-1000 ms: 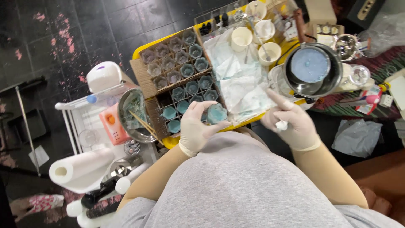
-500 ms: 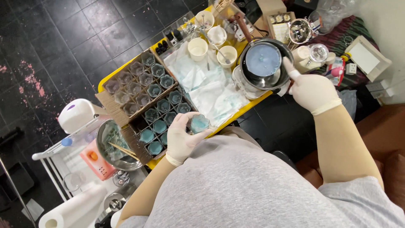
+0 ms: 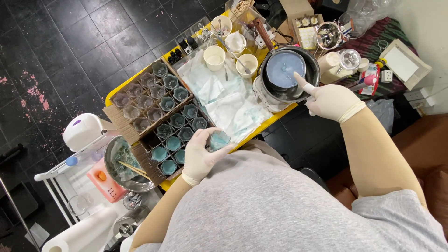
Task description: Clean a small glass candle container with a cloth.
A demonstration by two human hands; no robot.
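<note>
Our left hand (image 3: 201, 158) grips a small glass (image 3: 218, 139) of blue wax upright, so nothing spills. Our right hand (image 3: 327, 100), holding nothing, points a finger over the pot (image 3: 290, 73).

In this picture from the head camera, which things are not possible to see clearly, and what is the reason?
- Head view: the small glass in the left hand; the fingers cover its lower part, so how full it is cannot be told.
- Head view: the right hand at the pot; whether it grips a handle is hidden under the palm.
- Head view: the near table edge; the person's grey shirt hides it.
- Head view: the paper roll is cut off by the bottom edge.
</note>
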